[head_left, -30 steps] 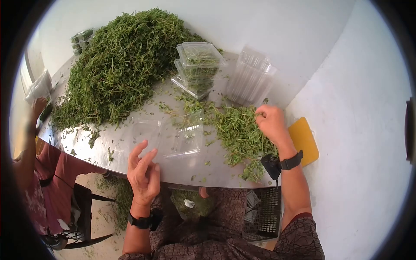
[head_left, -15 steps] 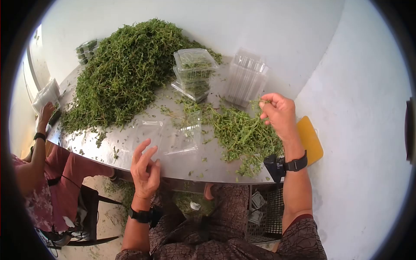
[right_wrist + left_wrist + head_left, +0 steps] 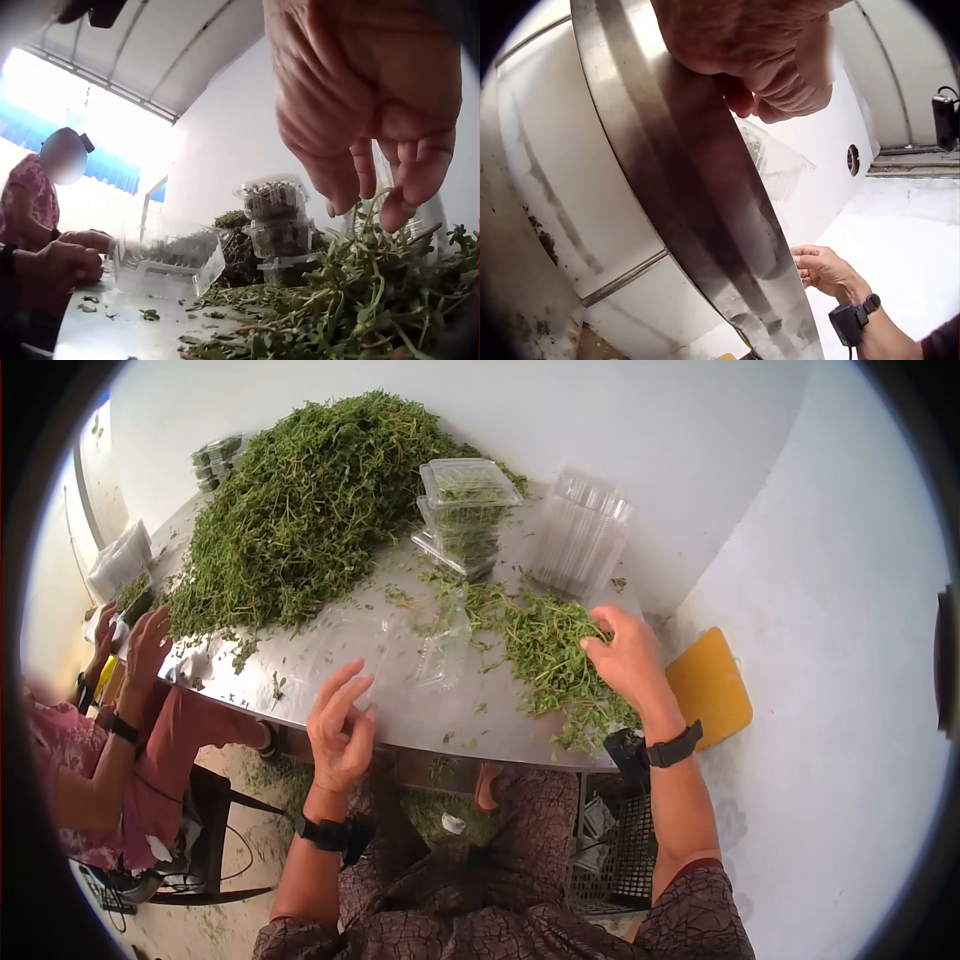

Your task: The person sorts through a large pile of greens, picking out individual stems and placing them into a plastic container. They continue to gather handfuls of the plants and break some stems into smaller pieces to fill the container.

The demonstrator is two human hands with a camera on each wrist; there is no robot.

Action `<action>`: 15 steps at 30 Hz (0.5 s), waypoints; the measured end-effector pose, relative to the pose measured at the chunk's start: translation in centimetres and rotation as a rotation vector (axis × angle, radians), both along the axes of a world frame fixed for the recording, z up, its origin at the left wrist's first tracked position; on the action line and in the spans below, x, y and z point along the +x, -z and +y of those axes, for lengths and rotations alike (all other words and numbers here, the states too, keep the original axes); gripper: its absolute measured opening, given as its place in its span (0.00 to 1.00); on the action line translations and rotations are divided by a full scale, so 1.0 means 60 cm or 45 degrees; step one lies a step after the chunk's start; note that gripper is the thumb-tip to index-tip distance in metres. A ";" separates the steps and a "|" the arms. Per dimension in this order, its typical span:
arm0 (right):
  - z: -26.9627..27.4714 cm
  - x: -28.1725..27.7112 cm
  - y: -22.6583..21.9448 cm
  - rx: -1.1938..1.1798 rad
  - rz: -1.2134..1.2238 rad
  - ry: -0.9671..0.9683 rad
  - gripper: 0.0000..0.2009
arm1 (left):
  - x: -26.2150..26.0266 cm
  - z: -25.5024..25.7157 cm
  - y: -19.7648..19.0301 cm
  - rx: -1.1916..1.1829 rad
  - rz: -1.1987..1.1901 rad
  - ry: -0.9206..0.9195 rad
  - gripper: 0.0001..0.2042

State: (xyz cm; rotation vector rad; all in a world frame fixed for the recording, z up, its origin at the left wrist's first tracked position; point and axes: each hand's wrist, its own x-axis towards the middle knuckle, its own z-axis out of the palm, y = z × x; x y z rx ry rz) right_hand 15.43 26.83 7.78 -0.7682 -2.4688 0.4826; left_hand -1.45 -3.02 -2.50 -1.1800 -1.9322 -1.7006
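Observation:
My left hand (image 3: 342, 730) hovers at the table's front edge, fingers loosely bent with nothing in them. Just beyond it lies an open clear plastic container (image 3: 440, 660), faint against the metal. In the head view my right hand (image 3: 630, 658) is over a small heap of green sprigs (image 3: 550, 660), thumb and index finger apart. The right wrist view shows that hand (image 3: 367, 112) from below, its fingertips among the top stems (image 3: 375, 277), with no firm grip visible. Behind the heap rises a stack of filled, lidded containers (image 3: 465, 510).
A large mound of greens (image 3: 300, 510) covers the table's back left. Nested clear containers (image 3: 582, 535) stand at the back right, a yellow board (image 3: 710, 690) beside the table. Another person (image 3: 110, 760) sits at the left. A black crate (image 3: 615, 860) is below the table.
My right hand rose from the small heap with a sprig, then came back down to it; the sprig no longer shows apart. My left hand stays nearly still. The other person's hands moved closer.

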 end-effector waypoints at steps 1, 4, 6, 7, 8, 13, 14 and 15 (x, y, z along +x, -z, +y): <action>-0.003 0.004 0.004 0.046 -0.029 -0.037 0.25 | 0.000 0.000 0.000 -0.003 -0.005 -0.004 0.21; -0.024 0.008 0.001 0.028 -0.160 -0.026 0.27 | 0.000 0.003 -0.001 -0.009 0.035 0.000 0.21; -0.033 0.006 0.003 -0.034 -0.266 0.005 0.27 | 0.000 0.001 0.000 -0.019 0.052 0.017 0.21; -0.036 0.006 0.007 -0.012 -0.255 -0.003 0.28 | 0.000 0.000 0.001 -0.024 0.042 0.009 0.21; -0.038 0.006 0.012 0.008 -0.245 -0.009 0.29 | -0.001 0.000 0.002 -0.011 0.082 0.010 0.21; -0.038 0.010 0.027 0.146 -0.219 -0.072 0.29 | 0.014 0.003 0.004 0.010 0.129 0.017 0.23; -0.036 0.010 0.035 0.231 -0.192 -0.089 0.27 | 0.019 0.005 0.003 0.008 0.130 0.011 0.23; -0.033 0.009 0.044 0.226 -0.205 -0.096 0.27 | 0.023 0.005 0.002 0.004 0.133 0.002 0.24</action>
